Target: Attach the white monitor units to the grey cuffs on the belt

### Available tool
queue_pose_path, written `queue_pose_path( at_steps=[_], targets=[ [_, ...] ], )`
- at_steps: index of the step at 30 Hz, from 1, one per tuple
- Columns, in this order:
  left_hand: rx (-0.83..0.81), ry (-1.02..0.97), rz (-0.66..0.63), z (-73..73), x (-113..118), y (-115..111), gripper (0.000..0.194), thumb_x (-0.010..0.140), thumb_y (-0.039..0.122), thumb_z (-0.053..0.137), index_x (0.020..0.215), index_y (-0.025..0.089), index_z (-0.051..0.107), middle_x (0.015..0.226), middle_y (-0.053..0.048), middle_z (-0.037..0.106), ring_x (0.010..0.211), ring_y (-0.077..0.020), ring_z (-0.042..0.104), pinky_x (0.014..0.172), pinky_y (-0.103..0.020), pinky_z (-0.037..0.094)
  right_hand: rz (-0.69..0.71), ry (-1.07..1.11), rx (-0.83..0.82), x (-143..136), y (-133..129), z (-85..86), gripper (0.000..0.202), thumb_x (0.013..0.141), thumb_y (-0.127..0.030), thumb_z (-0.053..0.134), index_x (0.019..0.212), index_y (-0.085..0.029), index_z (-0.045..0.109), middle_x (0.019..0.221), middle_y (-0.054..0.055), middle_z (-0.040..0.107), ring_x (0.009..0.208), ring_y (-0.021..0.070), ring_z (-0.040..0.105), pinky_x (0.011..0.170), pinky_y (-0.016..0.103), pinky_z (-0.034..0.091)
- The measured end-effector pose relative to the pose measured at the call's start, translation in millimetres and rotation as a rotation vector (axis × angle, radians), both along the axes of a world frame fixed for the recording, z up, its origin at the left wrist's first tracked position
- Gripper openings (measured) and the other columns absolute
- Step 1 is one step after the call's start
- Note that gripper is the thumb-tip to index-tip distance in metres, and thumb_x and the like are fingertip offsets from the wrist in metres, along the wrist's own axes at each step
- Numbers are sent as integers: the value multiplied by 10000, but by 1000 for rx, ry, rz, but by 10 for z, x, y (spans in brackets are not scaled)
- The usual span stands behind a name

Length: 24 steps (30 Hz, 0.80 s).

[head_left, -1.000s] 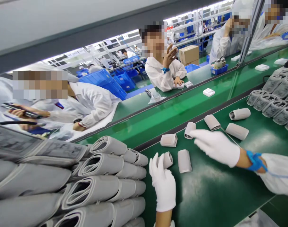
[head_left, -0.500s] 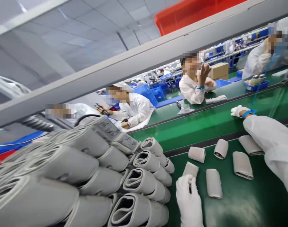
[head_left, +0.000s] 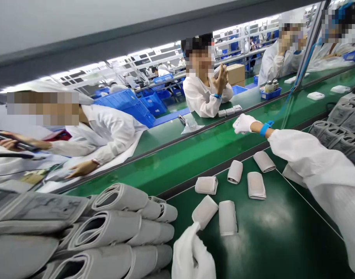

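Note:
My left hand [head_left: 193,252], in a white glove, is at the bottom centre. Its fingers are bent, and their tips meet the lower corner of a light grey rolled cuff [head_left: 205,212]. Beside that lies another rolled cuff [head_left: 227,217], with several more just beyond, among them one rolled cuff [head_left: 256,185] nearer my right sleeve. My right hand [head_left: 243,124], gloved and with a blue wrist strap [head_left: 266,128], reaches over the bright green belt [head_left: 154,159]. Its fingers are loosely apart, and nothing shows in them.
Stacked grey rolled cuffs [head_left: 116,228] fill the lower left, close to my left hand. More cuffs [head_left: 337,133] stand at the right. Co-workers in white sit across the belt. A plastic bag [head_left: 191,126] and a small blue tray [head_left: 270,93] lie on the far side.
The view has turned to the right, so the cuffs and both hands appear farther left. My left fingertips stay at the same cuff. My right arm remains stretched over the belt.

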State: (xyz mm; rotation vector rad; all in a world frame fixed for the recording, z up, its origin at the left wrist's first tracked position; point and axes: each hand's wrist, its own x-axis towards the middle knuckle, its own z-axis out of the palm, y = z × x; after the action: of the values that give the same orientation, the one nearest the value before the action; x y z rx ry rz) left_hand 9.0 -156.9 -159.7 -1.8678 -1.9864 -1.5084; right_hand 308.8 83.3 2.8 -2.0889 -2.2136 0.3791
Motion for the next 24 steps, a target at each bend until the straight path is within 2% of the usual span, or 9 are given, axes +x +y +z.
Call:
queue_pose_path(
  at_steps=[2,4,6,8,10,13,17,20,24],
  targets=[
    [-19,-132,2,160,94,-63,194,960,247,634,1127,229,729,1051,-83,733,931,-247,686,812,-345,535,9,91,71,-120,-223,111,355,841,-281,735,1131,-90,666,898,104,723,829,255,672,738,335,492],
    [-76,-384,-100,403,260,-50,249,970,322,649,1197,232,698,1091,-80,731,1000,-247,682,874,-347,550,62,241,182,-287,-602,218,654,768,-307,789,1347,-142,536,998,76,724,833,229,665,705,303,495],
    [-199,-736,-395,725,486,47,444,982,422,633,1384,241,585,1278,-106,693,1002,-235,707,873,-360,593,191,435,258,-477,-1043,292,800,718,-275,798,1431,-183,445,1018,38,711,830,207,667,687,281,509],
    [-336,-1051,-720,1064,720,220,560,983,492,599,1481,257,501,1455,-131,596,1194,-299,675,916,-417,613,327,555,304,-661,-1403,327,791,752,-261,757,1462,-173,420,1042,51,700,847,214,679,712,301,536],
    [-321,-1249,-880,1335,901,447,446,1002,452,558,1382,224,604,1397,-110,649,1329,-302,607,1066,-414,551,399,543,368,-818,-1586,321,741,827,-287,702,1491,-126,415,1172,126,674,986,267,682,825,372,562],
    [-195,-1379,-825,1550,996,790,274,988,242,489,1138,197,714,1204,-55,744,1301,-244,634,1133,-351,490,376,357,494,-961,-1560,261,721,932,-348,614,1531,-22,377,1367,257,575,1229,396,584,990,533,517],
    [-241,-1490,-669,1690,826,1127,247,993,259,465,1120,164,654,1040,-74,752,1012,-206,739,847,-296,600,417,228,542,-899,-1441,179,639,1019,-479,495,1505,-66,456,1561,255,432,1385,476,452,1060,622,460],
    [-291,-1499,-656,1821,619,1294,291,1023,450,479,1080,198,612,842,-46,704,690,-164,689,527,-216,491,359,209,290,-843,-1554,19,687,1016,-587,478,1547,-153,431,1443,231,561,1193,442,631,934,545,537],
    [-306,-1483,-770,1979,500,1424,457,1019,614,427,1022,197,612,750,-54,655,574,-163,617,411,-203,369,380,31,-113,-1031,-1814,-485,997,844,-598,744,1622,-143,317,1316,237,625,1012,413,703,775,450,564]
  ],
)
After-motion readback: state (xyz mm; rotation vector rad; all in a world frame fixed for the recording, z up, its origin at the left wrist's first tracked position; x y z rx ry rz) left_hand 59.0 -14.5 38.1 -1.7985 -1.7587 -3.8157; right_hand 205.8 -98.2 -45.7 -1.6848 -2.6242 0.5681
